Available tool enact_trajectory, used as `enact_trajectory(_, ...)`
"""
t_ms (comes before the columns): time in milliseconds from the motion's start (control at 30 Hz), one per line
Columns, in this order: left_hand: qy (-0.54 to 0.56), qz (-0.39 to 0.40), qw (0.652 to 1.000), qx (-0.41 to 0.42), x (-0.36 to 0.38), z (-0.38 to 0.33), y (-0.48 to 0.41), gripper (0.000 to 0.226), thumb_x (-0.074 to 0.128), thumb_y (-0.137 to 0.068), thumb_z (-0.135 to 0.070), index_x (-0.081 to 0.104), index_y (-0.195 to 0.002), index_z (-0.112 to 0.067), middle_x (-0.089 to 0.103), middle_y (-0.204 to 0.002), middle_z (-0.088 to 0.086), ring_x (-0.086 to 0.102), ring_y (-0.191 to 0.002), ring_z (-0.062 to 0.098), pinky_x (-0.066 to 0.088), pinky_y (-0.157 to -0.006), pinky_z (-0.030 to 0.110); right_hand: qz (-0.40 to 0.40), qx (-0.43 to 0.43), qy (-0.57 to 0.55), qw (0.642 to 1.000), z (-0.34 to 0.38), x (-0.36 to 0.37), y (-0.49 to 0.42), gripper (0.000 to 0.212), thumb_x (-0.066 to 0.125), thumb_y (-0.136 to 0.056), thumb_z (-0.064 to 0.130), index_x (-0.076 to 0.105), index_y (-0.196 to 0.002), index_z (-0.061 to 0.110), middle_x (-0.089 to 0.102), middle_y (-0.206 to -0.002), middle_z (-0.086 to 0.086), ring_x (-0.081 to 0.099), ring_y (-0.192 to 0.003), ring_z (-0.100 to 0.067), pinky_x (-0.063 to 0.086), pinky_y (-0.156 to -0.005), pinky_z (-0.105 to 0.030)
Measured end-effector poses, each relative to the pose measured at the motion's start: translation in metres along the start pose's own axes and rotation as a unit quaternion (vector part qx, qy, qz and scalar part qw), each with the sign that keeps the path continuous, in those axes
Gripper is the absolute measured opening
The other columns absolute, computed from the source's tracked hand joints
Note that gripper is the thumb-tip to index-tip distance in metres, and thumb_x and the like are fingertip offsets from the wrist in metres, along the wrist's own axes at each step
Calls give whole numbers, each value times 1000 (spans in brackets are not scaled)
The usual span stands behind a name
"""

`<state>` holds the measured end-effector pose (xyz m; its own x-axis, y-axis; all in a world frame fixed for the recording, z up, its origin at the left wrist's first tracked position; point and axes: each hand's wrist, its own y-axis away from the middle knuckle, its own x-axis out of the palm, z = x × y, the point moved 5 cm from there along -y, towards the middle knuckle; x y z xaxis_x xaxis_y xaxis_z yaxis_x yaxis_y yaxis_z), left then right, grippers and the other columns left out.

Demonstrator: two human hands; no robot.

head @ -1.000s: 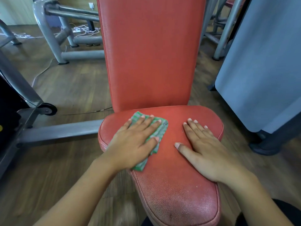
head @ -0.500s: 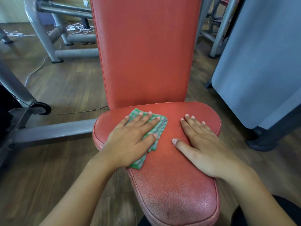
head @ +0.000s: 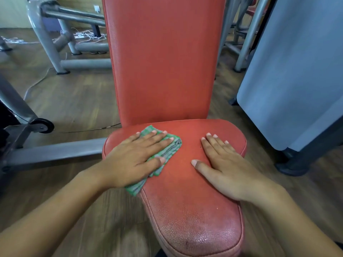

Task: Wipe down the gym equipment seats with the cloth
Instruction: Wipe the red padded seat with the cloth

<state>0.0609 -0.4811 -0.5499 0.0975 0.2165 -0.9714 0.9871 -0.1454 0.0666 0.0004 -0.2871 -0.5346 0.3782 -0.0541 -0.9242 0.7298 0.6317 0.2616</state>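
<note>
All fingers (head: pixel 154 140) straight | left hand (head: pixel 133 158) presses cloth (head: pixel 172 147) on seat (head: pixel 185 182) | right hand (head: pixel 226 167) flat | cloth runs near-left to far-right

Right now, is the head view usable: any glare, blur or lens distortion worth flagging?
Head view: soft, even light, with a pale sheen on the near end of the red padded seat; left hand, right hand and green checked cloth are sharp; the picture's edges look slightly smeared, and wide-angle bowing curves the grey metal frame tubes at left.
</note>
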Motion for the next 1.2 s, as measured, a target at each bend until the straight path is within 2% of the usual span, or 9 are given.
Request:
enact_trajectory(67, -3, 1, 1000, -12, -5, 15, 1, 61, 0, -74, -69, -10, -133, -58, -6, -152, -27, -9, -141, -7, -4, -118, 28, 1, -2, 6, 1000, 0, 0, 0, 75, 20, -95, 59, -7, -153, 20, -18, -159, 3, -19, -143, -5, -15, -114, -23)
enact_trajectory(233, -49, -25, 993, -105, -5, 22, -30, 89, -8, -65, -67, 2, -150, -41, -1, -159, -14, -2, -146, 5, 0, -117, 33, 3, -6, 14, 1000, 1, -1, -1, 75, 19, -95, 59, -8, -153, 19, -19, -159, 2, -20, -143, -5, -15, -113, -23)
enact_trajectory(433, 14, -15, 1000, -6, 0, -2, -8, 61, -2, -74, -68, -10, -133, -57, -10, -148, -30, -14, -138, -11, -11, -112, 19, 4, -8, 9, 1000, 1, -1, -1, 75, 19, -96, 59, -8, -153, 19, -20, -158, 4, -21, -143, -4, -17, -113, -22)
enact_trajectory(533, -30, -2, 998, -52, -6, 21, -21, 68, -3, -69, -69, -12, -135, -53, -9, -151, -26, -8, -142, -5, -4, -114, 24, 5, -13, 11, 1000, -1, -1, -1, 76, 18, -95, 60, -9, -153, 18, -20, -158, 3, -22, -143, -5, -17, -113, -23)
enact_trajectory(633, -50, 5, 994, -102, -1, 20, -50, 70, 7, -84, -64, -2, -149, -40, -3, -159, -13, -5, -146, 5, -1, -117, 33, 4, -13, 10, 1000, 0, -1, -1, 76, 17, -95, 60, -9, -153, 18, -20, -158, 2, -22, -143, -6, -17, -113, -23)
enact_trajectory(833, 18, 48, 998, 24, 2, -10, -33, 67, 2, -75, -68, -9, -140, -53, -14, -151, -28, -19, -138, -10, -12, -115, 23, 2, -15, 12, 1000, 0, 0, -1, 76, 18, -95, 60, -9, -153, 17, -20, -158, 1, -21, -143, -6, -17, -113, -24)
enact_trajectory(967, -14, 45, 998, -33, -4, 19, -43, 71, 5, -76, -69, -5, -143, -49, -6, -157, -21, -11, -142, -5, -4, -119, 31, 2, -16, 12, 1000, 0, 0, -2, 77, 17, -95, 60, -9, -153, 17, -20, -158, 0, -21, -143, -7, -15, -115, -25)
enact_trajectory(1067, -33, 20, 996, -76, 1, 10, -63, 61, 17, -94, -58, 1, -150, -41, -4, -160, -12, -6, -145, 5, -3, -118, 34, 4, -14, 11, 1000, 0, -1, -1, 76, 17, -95, 60, -10, -153, 17, -21, -158, 1, -22, -143, -6, -16, -114, -24)
enact_trajectory(1200, 8, 30, 999, 45, 6, -20, -46, 61, 10, -85, -62, -5, -143, -49, -11, -155, -23, -16, -141, -6, -12, -115, 23, 1, -17, 9, 1000, 1, 0, 0, 76, 16, -95, 60, -10, -153, 18, -21, -158, 1, -22, -142, -6, -16, -113, -24)
